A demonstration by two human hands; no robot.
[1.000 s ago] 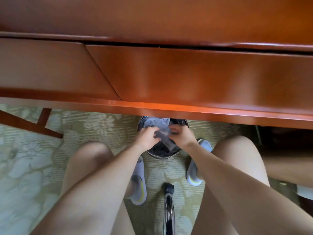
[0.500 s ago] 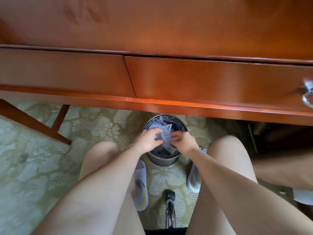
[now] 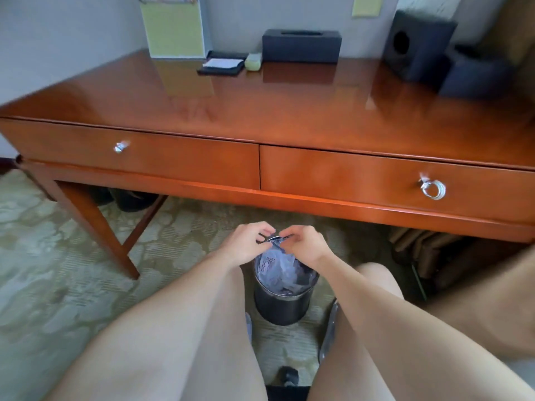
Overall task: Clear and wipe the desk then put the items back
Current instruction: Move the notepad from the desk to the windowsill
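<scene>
Both hands are down over the bin (image 3: 282, 305), which stands on the carpet (image 3: 58, 270) between the person's knees, in front of the worktop (image 3: 289, 111) and below its edge. The left hand (image 3: 246, 246) and right hand (image 3: 304, 246) meet above the bin's far rim, fingers curled. Each grip is clamped on the same scrap of crumpled clear plastic (image 3: 275, 264), pinched at its top edge while the rest hangs into the bin. Whether it is the bin's liner or a wrapper being dropped in, I cannot tell. The worktop is bare and glossy across its front and middle. Along the back stand a green pad (image 3: 173, 27), a black tray (image 3: 221, 66) with white paper, a tissue box (image 3: 301, 46) and a speaker (image 3: 417, 44), with a dark box (image 3: 474, 79) just beside the speaker. Both drawers look closed. This reads as a rubbish step within the clearing, with the back row not yet lifted off; no cloth is in view. Next, both grips would need to let go so the plastic settles inside the rim, then the hands must rise clear of the worktop's edge to reach the back row.
</scene>
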